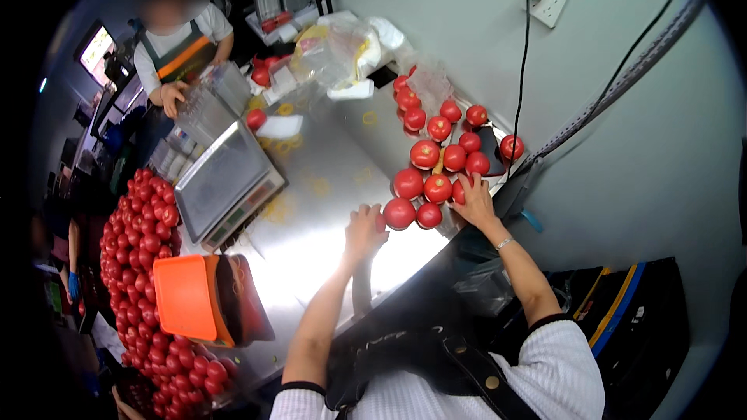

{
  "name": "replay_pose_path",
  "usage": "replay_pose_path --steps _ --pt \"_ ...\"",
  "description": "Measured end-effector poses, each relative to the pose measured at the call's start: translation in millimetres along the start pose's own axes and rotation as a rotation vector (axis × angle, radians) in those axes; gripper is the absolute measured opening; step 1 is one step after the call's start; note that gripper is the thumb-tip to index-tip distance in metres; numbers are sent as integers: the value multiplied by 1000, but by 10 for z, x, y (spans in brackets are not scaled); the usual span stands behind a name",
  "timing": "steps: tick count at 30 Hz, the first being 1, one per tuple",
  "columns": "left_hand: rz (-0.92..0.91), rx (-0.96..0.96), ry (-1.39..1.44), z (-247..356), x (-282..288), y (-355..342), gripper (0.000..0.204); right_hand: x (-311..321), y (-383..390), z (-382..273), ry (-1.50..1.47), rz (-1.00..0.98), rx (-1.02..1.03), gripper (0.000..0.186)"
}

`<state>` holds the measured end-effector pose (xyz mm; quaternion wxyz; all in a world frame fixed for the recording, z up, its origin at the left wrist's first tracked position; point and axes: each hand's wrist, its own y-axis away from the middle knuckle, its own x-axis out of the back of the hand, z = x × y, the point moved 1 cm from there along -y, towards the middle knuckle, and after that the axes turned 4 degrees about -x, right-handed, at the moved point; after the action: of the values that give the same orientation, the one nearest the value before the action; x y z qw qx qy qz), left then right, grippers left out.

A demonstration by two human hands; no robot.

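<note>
Red tomatoes (425,155) stand in a loose cluster on the right part of the shiny metal table (311,163). At the cluster's near left edge, my left hand (363,232) has its fingers curled round a tomato (380,222), of which only a sliver shows. A large tomato (399,214) sits just right of that hand. My right hand (475,201) bends over another tomato (458,191) at the near right edge, fingers closed about its side and partly covering it. A yellowish finger-shaped piece (439,162) lies among the tomatoes.
Left of centre stands a flat-topped weighing scale (226,179), with an orange tray (187,295) nearer me. A big tomato heap (148,257) fills the left. Across the table, a person (183,47) touches clear plastic containers (206,113). Plastic bags (334,54) and yellow rings lie beyond.
</note>
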<state>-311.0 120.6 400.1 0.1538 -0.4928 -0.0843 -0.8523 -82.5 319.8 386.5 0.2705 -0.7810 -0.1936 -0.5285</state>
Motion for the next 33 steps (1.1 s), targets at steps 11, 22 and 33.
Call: replay_pose_path --steps 11,22,33 --pt "-499 384 1324 -59 -197 29 105 241 -319 201 -623 -561 -192 88" --pt "-442 637 1984 84 -357 -28 81 303 -553 61 -878 -1071 -261 89" --pt "101 423 1709 260 -930 -363 68 123 -494 -214 -522 -644 -179 74"
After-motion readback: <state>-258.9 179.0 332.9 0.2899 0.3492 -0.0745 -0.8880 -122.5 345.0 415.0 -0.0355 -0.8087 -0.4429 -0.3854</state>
